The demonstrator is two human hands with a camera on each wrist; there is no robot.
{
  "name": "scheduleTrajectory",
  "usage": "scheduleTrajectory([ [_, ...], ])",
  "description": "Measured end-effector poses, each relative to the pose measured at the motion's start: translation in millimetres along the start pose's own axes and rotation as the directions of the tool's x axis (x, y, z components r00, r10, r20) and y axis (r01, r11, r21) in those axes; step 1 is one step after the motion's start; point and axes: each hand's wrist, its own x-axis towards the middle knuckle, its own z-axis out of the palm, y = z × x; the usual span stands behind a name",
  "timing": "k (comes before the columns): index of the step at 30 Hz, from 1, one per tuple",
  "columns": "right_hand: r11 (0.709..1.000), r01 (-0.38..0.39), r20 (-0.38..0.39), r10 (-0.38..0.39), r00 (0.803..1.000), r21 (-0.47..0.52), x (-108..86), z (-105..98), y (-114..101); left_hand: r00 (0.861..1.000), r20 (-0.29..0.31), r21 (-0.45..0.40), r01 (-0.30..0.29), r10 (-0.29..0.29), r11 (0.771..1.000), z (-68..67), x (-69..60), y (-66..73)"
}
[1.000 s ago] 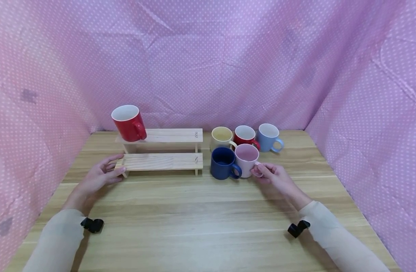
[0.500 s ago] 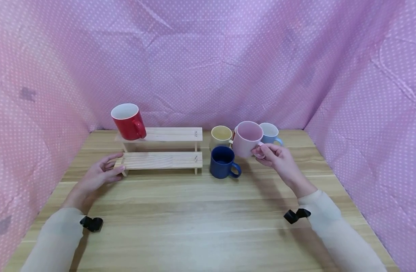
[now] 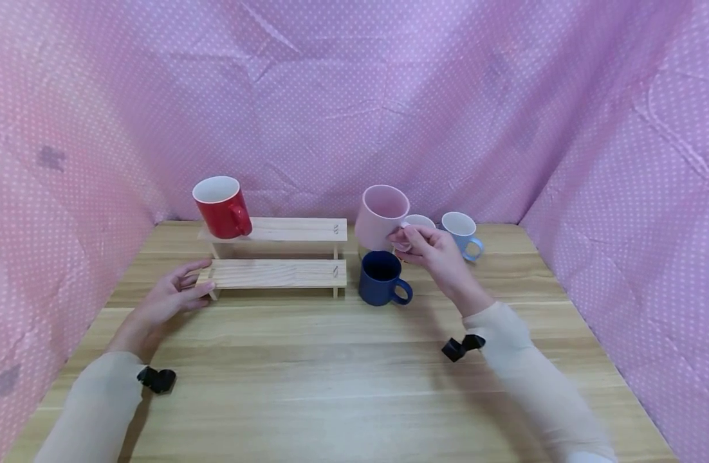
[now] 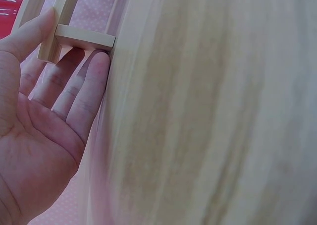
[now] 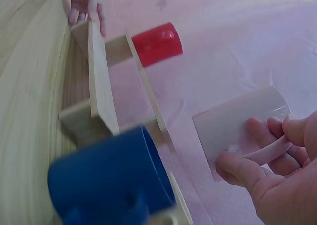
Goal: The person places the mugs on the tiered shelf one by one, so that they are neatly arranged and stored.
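My right hand (image 3: 438, 257) pinches the handle of a pink mug (image 3: 377, 218) and holds it upright in the air, just above and behind a navy blue mug (image 3: 379, 280). In the right wrist view the pink mug (image 5: 233, 121) hangs apart from the rack. My left hand (image 3: 169, 296) grips the left end of the two-step wooden rack (image 3: 279, 274), thumb on the lower board and fingers under it, as the left wrist view shows. A red mug (image 3: 221, 209) stands at the left end of the upper board.
Behind the pink mug and my right hand, a second red mug shows only its white rim (image 3: 419, 220). A light blue mug (image 3: 460, 231) stands to its right. A yellow mug is almost wholly hidden. Pink dotted cloth (image 3: 354, 96) hangs round the wooden table (image 3: 308, 386).
My right hand has lifted the pink mug from its place beside the navy mug and carried it up and to the left. My left hand has stayed on the rack.
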Motion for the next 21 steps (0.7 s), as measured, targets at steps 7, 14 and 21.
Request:
scheduleTrajectory([
  [7,0.999,-0.013,0.055,0.011,0.998,0.037,27.0,38.6,3.8,1.000,0.006,-0.004,-0.015,0.015,1.000,-0.1,1.5,-2.1],
  [14,0.999,0.002,0.097,-0.006,0.995,0.047,53.0,72.3,1.6,1.000,0.002,0.010,-0.004,0.004,1.000,0.8,2.1,-0.3],
  [21,0.999,-0.004,0.113,-0.002,0.994,0.051,76.1,103.7,-2.4,1.000,0.003,0.004,0.003,-0.003,1.000,-0.1,1.8,-1.2],
])
